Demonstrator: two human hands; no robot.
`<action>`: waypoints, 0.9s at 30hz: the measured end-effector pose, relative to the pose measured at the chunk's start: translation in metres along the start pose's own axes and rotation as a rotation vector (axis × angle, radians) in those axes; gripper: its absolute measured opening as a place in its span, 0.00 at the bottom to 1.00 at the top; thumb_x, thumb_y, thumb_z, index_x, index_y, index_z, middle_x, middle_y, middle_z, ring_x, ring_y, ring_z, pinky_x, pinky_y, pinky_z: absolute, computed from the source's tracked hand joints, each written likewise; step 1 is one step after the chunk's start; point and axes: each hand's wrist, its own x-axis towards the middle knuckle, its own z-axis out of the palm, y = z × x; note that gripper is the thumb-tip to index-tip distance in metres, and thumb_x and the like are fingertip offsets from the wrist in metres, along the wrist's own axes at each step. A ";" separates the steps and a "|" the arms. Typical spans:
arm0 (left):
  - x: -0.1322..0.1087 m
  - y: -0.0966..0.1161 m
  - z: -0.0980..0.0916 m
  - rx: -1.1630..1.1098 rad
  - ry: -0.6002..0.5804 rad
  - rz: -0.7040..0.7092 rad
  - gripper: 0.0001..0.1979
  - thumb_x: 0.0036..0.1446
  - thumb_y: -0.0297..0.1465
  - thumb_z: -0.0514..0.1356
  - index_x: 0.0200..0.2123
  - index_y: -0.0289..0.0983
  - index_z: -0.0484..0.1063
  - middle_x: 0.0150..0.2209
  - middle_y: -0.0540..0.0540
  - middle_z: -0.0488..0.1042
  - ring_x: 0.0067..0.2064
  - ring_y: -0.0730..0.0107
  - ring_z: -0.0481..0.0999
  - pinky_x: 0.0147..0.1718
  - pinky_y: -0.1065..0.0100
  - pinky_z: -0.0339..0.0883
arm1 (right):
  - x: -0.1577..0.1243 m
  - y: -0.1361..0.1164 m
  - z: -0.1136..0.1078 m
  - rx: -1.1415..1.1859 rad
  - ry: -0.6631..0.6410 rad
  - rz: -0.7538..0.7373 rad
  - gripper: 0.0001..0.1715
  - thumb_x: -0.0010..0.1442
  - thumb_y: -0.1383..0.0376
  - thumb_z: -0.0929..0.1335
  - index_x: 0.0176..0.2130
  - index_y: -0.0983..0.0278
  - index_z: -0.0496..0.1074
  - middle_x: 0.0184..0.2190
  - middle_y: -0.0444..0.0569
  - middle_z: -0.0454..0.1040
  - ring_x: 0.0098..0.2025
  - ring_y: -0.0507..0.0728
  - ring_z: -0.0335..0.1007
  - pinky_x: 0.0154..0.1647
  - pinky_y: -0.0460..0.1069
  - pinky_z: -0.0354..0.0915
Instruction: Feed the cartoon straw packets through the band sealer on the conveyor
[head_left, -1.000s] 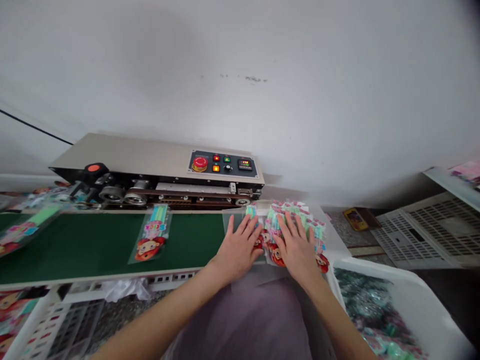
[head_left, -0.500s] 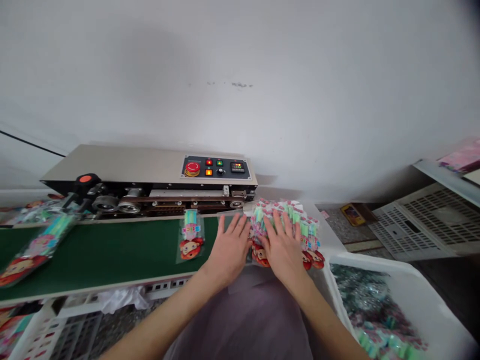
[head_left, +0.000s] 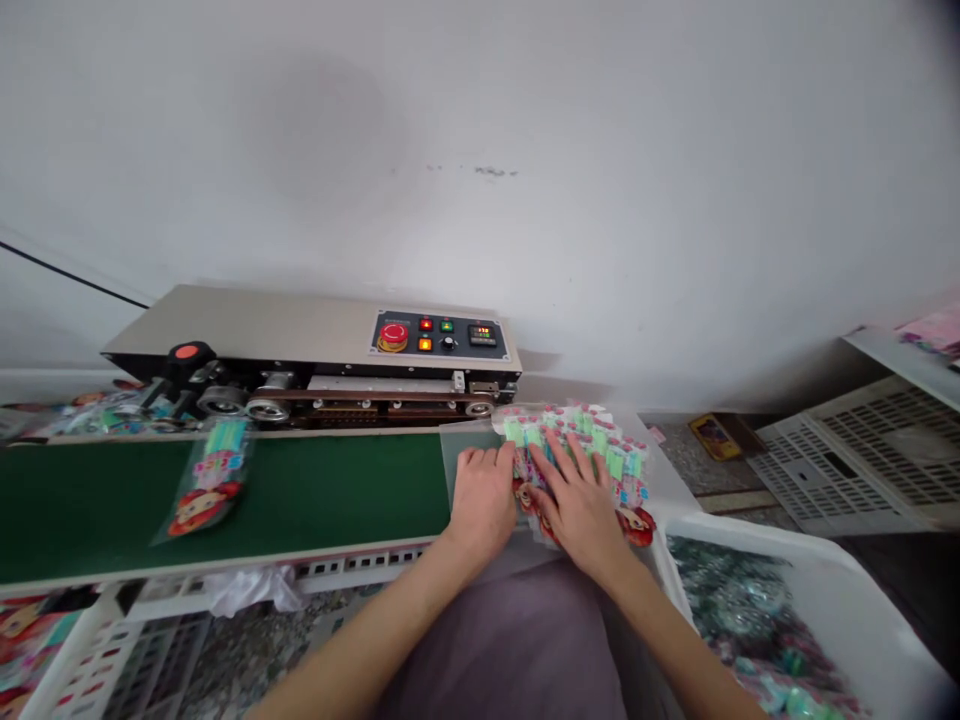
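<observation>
A fanned stack of clear packets (head_left: 611, 455) with green sticks and red cartoon faces lies on a plate at the right end of the green conveyor belt (head_left: 337, 490). My right hand (head_left: 579, 497) lies flat on the stack with its fingers spread. My left hand (head_left: 484, 492) rests at the stack's left edge, fingers curled down onto the leftmost packet. One more packet (head_left: 206, 480) lies alone on the belt, far to the left.
A band sealer (head_left: 300, 335) with a red button and lit panel runs behind the belt. A white bin (head_left: 817, 590) of packets stands at the lower right, slatted crates (head_left: 847, 460) beyond it. A basket (head_left: 90, 660) sits at the lower left.
The lone packet has travelled left along the belt. My left hand, flat with spread fingers before, has curled its fingers at the stack's edge. My right hand stays on the stack.
</observation>
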 end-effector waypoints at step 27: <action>-0.010 -0.045 0.012 0.298 -0.069 0.264 0.27 0.73 0.38 0.41 0.71 0.39 0.51 0.74 0.44 0.50 0.74 0.53 0.44 0.67 0.33 0.42 | 0.016 -0.022 0.005 -0.014 -0.018 0.090 0.28 0.71 0.59 0.61 0.67 0.57 0.63 0.72 0.51 0.55 0.72 0.71 0.46 0.67 0.71 0.50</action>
